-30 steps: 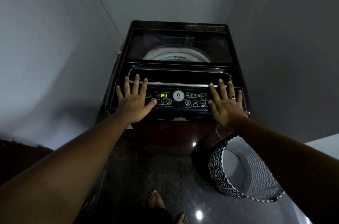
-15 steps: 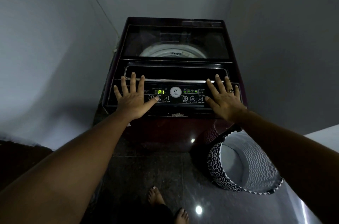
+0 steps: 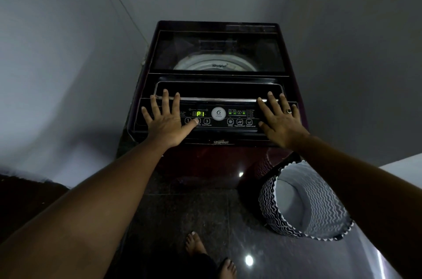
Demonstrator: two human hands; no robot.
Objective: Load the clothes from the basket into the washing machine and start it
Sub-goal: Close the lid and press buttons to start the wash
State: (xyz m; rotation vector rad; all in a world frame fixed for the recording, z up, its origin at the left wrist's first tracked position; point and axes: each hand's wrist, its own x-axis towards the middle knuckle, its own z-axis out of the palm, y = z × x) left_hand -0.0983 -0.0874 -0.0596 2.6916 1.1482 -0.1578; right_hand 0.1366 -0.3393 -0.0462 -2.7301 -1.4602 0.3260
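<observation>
Sliding inward, the left hand (image 3: 164,122) now puts its thumb on the middle button under the lit P1 display (image 3: 200,114); a second ago it touched button 1. Program choice seems underway, start not yet pressed. The right hand (image 3: 279,119) lies flat, fingers spread, holding nothing. Lower right, the basket (image 3: 269,201) looks emptied beside the washing machine (image 3: 217,50), lid shut; nothing obstructs.

The dark maroon top-loading washing machine (image 3: 217,87) stands in the corner, its tinted glass lid shut, with the pale drum rim showing through it. Its black front control panel (image 3: 219,116) glows a green "P1". The round fabric basket (image 3: 303,201) with black-and-white zigzag stripes lies tipped on the floor just beside the machine's front right corner, its grey inside bare.
</observation>
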